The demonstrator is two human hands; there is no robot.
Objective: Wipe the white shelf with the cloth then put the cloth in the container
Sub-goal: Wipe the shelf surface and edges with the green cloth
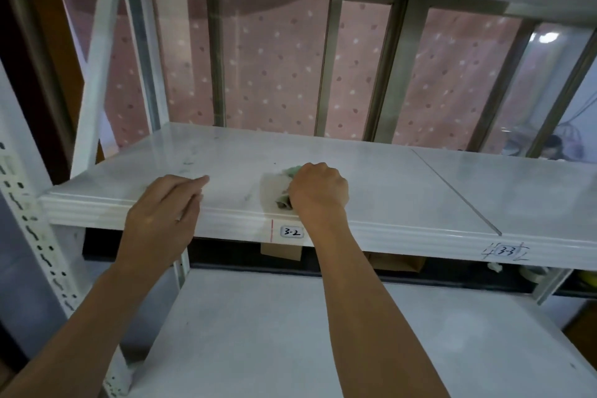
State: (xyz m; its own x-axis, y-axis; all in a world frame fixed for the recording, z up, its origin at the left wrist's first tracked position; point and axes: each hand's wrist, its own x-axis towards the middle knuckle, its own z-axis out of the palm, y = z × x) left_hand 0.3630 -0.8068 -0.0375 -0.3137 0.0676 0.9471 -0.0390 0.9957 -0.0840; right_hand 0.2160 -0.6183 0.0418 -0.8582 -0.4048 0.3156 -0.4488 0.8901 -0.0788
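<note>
The white shelf (403,184) runs across the middle of the head view, with faint grey smudges on its left part. My right hand (318,189) grips a bunched pale green cloth (286,186) and holds it down on the shelf near the front edge, just above the "3-2" label (292,232). Most of the cloth is hidden under that hand. My left hand (164,213) rests on the shelf's front edge to the left, fingers straight and reaching onto the surface. No container shows in view.
A white upright post (97,61) and a perforated rail (32,236) stand at the left. A lower white shelf (290,333) lies below. A seam (455,191) splits the shelf toward the "3-3" label (505,250). Cardboard boxes (395,262) sit behind the lower shelf.
</note>
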